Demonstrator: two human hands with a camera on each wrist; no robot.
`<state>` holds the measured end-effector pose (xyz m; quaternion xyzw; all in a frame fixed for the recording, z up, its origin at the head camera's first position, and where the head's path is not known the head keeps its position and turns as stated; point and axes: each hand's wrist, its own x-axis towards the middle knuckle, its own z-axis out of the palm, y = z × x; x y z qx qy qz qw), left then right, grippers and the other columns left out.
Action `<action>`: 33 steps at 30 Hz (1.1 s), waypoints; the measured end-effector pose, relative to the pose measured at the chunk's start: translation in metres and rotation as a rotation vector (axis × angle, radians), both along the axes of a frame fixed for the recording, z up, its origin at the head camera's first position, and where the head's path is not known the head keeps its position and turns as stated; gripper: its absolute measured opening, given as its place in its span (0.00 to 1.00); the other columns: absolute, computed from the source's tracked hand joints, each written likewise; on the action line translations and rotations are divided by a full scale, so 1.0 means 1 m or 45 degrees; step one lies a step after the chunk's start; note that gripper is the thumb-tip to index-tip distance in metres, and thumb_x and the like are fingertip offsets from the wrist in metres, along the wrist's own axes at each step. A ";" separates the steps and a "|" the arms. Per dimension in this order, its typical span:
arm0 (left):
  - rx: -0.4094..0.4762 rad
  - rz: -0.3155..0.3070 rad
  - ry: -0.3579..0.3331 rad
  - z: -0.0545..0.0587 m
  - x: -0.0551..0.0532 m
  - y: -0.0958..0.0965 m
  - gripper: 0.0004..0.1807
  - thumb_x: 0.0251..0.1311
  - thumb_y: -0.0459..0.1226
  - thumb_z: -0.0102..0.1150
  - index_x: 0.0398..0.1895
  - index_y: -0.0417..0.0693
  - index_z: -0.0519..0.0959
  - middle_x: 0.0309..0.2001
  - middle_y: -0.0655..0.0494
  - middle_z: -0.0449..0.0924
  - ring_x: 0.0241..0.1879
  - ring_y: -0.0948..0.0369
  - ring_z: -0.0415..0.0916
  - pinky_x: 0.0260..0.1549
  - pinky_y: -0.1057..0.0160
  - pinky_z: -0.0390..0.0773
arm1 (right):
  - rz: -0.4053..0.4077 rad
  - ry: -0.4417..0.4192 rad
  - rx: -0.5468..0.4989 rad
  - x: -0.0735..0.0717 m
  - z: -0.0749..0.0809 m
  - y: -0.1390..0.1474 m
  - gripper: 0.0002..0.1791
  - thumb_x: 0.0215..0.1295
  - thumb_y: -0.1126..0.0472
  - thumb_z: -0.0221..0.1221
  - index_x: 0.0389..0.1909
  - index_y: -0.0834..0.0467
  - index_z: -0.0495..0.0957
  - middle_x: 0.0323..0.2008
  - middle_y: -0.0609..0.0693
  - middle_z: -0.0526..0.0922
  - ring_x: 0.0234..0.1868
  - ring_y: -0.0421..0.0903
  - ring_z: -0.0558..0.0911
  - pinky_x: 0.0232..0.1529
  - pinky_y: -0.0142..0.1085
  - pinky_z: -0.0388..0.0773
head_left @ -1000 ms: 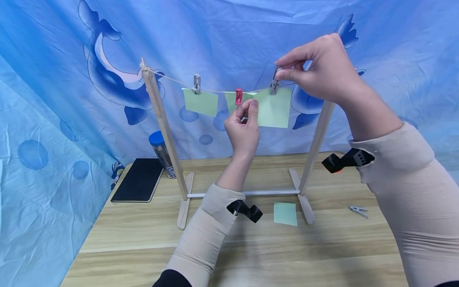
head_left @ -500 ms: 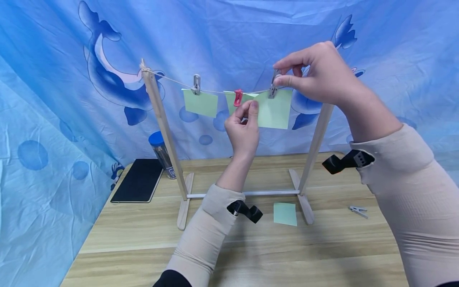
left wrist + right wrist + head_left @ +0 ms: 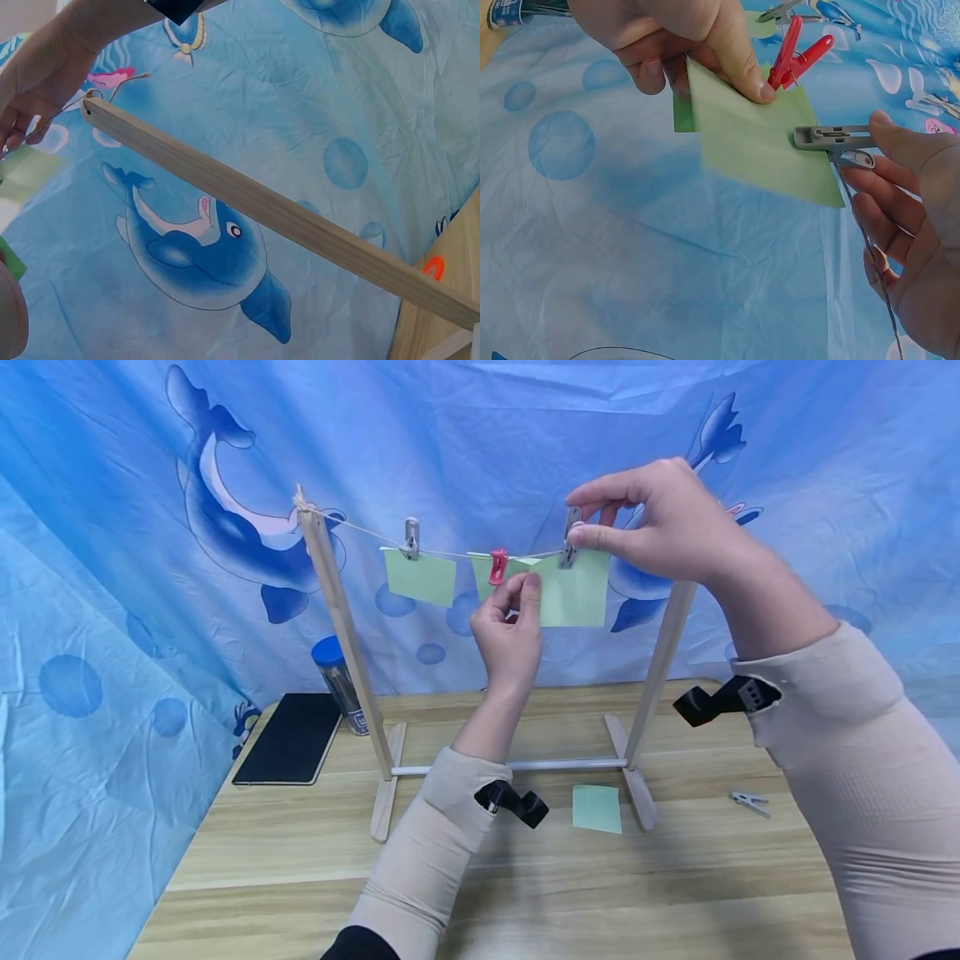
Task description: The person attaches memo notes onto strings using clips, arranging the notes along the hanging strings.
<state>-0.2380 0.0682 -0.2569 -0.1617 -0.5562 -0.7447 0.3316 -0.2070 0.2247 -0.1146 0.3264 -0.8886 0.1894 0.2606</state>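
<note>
Between thumb and fingers, my left hand (image 3: 510,631) pinches the left edge of a light green paper square (image 3: 576,597) hanging at the string. My right hand (image 3: 667,518) holds the handle end of a grey clothespin (image 3: 567,553). In the right wrist view this grey clothespin (image 3: 817,138) bites over the paper's top edge, with the string running just behind its tip. Left of that, a red clothespin (image 3: 498,567) fastens a second green paper (image 3: 483,570), partly hidden behind my left hand. Farther left, another grey clothespin (image 3: 412,539) holds a green paper (image 3: 420,578).
The string is tied to a wooden frame's left post (image 3: 337,610); its right post (image 3: 663,660) stands behind my right arm. On the table lie a green paper square (image 3: 597,808), a loose clothespin (image 3: 750,802) and a black notebook (image 3: 288,739), beside a blue-lidded container (image 3: 341,685).
My right hand has moved slightly down and left with the grey clothespin, which sits lower on the paper's top edge. My left hand has stayed at the paper's edge.
</note>
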 end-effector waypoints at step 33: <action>0.033 0.169 0.044 -0.028 -0.002 -0.011 0.18 0.70 0.42 0.53 0.39 0.34 0.83 0.31 0.39 0.81 0.32 0.67 0.74 0.23 0.67 0.67 | 0.022 0.059 -0.040 -0.001 -0.005 0.000 0.20 0.63 0.57 0.70 0.54 0.61 0.85 0.40 0.54 0.89 0.34 0.28 0.76 0.25 0.23 0.67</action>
